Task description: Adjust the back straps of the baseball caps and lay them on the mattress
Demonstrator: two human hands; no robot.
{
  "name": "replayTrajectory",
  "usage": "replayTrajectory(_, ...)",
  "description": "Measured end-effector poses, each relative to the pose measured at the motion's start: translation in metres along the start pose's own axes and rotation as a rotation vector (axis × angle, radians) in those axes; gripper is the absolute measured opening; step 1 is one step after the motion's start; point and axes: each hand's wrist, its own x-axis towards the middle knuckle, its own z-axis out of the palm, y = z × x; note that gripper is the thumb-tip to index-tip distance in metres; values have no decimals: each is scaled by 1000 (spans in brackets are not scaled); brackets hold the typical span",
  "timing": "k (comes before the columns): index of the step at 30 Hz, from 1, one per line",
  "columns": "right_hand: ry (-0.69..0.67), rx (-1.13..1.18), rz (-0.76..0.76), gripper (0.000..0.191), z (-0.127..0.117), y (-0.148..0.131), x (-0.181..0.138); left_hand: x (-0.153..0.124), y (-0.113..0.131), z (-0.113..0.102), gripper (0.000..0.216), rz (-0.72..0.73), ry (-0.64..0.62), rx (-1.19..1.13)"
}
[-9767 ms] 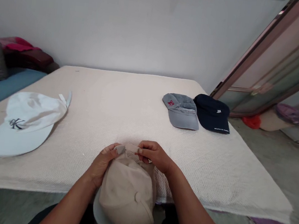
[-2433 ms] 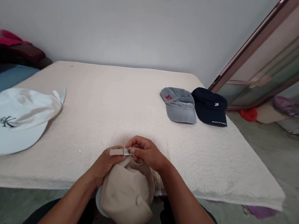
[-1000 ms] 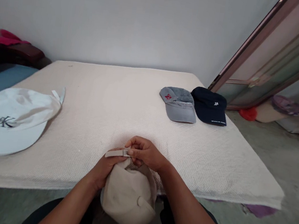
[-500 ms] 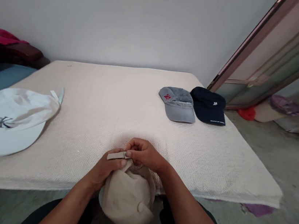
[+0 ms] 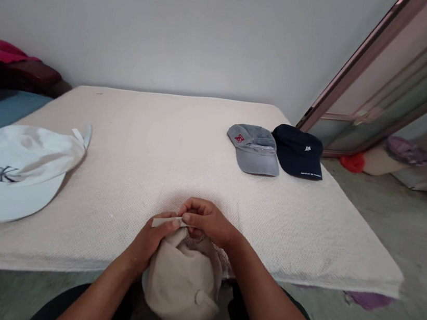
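A beige cap [image 5: 184, 282] hangs over the table's near edge, crown toward me, its button showing on top. At its back is a narrow beige strap [image 5: 161, 222], which both hands pinch. My left hand [image 5: 153, 238] is closed on it, thumb lying along the strap. My right hand [image 5: 207, 221] grips the strap's other side between thumb and curled fingers, touching the left fingertips. The cap's brim is mostly hidden underneath, and any buckle is covered by the fingers.
A white cap [image 5: 25, 169] with a dark logo lies at the left of the cloth-covered table [image 5: 153, 136]. Toward the back right sit a grey cap [image 5: 255, 147] and a navy cap [image 5: 297, 150], side by side. Behind the table stands a wall [image 5: 175, 29]; a glass-panelled door [image 5: 383, 93] is at right.
My left thumb has slid forward and up onto the strap, covering more of it. The right thumb has shifted slightly. The cap and the other caps stay in place.
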Motion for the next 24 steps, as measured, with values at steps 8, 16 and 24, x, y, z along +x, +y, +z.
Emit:
replayTrajectory(8,-76,25,-28,23,-1,-5,-5,-1,0,1,23,12,-36,-45)
replayTrajectory(16,-93,-45,-4,22,-1,-4,-4,0,1,-5,18,-61,-76,-94)
replayTrajectory(24,-123,44,-12,23,-1,-3,-3,1,-1,-14,24,-134,-103,-242)
